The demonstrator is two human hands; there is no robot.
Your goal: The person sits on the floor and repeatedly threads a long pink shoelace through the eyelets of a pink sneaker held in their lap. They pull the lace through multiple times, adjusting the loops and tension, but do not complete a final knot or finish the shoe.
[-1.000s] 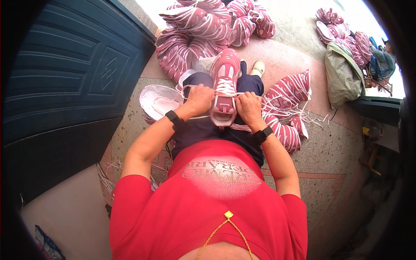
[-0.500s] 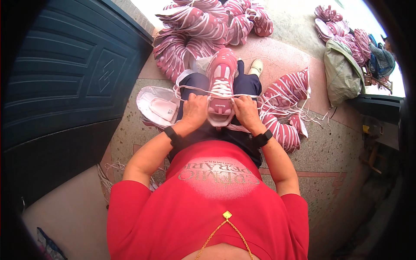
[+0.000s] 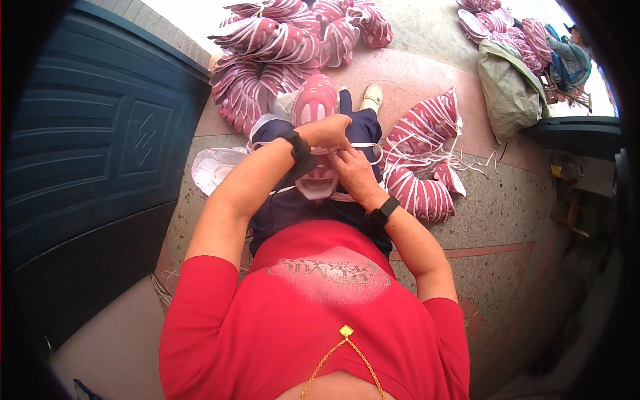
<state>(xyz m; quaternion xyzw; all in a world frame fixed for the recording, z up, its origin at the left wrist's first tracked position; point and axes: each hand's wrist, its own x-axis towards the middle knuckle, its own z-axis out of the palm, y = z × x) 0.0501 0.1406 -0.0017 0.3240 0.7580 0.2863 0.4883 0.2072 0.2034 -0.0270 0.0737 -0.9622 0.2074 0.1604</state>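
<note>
On our lap lies a shoe (image 3: pixel 315 107), toe pointing away from us, with our left hand (image 3: pixel 328 131) across its middle and our right hand (image 3: pixel 352 172) just behind, nearer its heel. A second shoe (image 3: pixel 212 170) lies on the floor to our left beside a door (image 3: pixel 100 147). Piles of shoe uppers (image 3: pixel 267 60) lie ahead of us, with more uppers (image 3: pixel 423 160) on our right and a sack (image 3: pixel 508 87) beyond those.

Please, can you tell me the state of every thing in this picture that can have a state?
Pink shoe: on the lap, lace partly threaded.
White lace: pulled between both hands.
Left hand: closed on the lace.
Right hand: pinching the lace.
Pink uppers: piled on the floor, laces loose.
Green sack: slumped.
</note>
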